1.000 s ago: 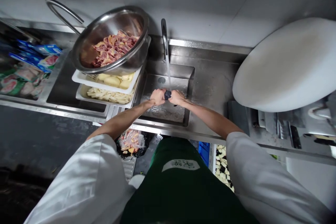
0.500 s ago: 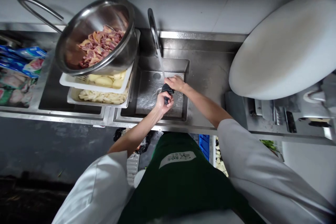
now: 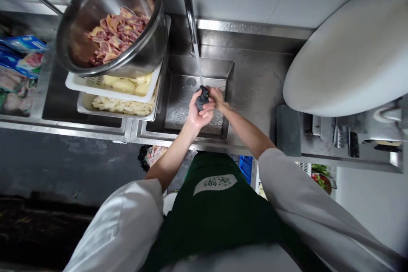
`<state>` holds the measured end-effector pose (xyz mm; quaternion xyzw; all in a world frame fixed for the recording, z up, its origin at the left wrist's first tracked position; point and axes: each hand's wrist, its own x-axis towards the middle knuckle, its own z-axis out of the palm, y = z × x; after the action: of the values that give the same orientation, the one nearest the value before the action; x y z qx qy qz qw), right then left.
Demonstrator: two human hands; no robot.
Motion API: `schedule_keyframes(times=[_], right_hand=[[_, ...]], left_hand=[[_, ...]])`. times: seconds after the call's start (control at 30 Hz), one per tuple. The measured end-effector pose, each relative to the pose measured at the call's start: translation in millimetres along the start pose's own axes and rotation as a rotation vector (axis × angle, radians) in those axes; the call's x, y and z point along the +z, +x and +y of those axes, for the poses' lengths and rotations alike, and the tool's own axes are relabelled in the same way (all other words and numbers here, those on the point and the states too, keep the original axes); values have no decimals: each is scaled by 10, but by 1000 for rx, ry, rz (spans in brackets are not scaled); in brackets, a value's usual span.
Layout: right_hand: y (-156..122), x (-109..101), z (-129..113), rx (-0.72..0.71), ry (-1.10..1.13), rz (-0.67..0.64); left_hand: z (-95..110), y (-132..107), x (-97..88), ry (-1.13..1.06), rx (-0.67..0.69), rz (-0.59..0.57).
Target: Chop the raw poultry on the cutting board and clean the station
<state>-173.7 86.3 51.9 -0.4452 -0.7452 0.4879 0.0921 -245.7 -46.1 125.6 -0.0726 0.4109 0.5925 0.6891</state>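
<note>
Both my hands are over the steel sink [image 3: 178,129], under the stream of water from the tap [image 3: 190,8]. My left hand [image 3: 198,114] and my right hand [image 3: 217,97] are closed together on a small dark cloth [image 3: 202,97], which the water falls onto. The sink basin below is wet.
Left of the sink, a steel bowl of raw meat pieces [image 3: 111,25] sits on stacked white trays of cut potato [image 3: 124,93]. Packets [image 3: 19,63] lie at far left. A large round white board [image 3: 350,51] leans at right, with knives [image 3: 350,142] below it.
My hands moved from side by side in the basin to one before the other, then rose closer to the tap, wringing the dark cloth. My view shifted lower.
</note>
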Motion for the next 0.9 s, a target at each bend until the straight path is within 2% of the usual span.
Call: schedule_keyframes(times=[0.07,0.13,0.2,0.27,0.37,0.47,0.57,0.67,0.73,0.83,0.9], right_hand=[[-131,-106,70,-57,-135,-87],[-338,-183,127,-212,-198,-192],[-563,-204,168,-403,-119,-276],[-741,-180,201,-508,-2,-319],[-872,-139,244,-442,126,-274],[-909,-191,223,-233,268,-123],[-958,-375,82,-121,334,-98],[-1044,-663,-107,-141,326,-75],[-1111,-871,-196,-210,346,-21],[-1204,-1103,-257,-333,361,-7],[-1248,-1154,-299,-366,348,9]], left_hand=[[29,-57,-267,159,-87,41],[-2,-123,-476,345,-96,122],[-69,-162,-594,488,-65,191],[-130,-167,-636,541,-48,226],[-164,-159,-642,442,38,262],[-205,-195,-611,336,268,231],[-333,-255,-509,409,467,143],[-447,-316,-392,542,531,69],[-437,-381,-366,630,560,60],[-287,-534,-393,798,661,107],[-172,-665,-385,952,745,178]])
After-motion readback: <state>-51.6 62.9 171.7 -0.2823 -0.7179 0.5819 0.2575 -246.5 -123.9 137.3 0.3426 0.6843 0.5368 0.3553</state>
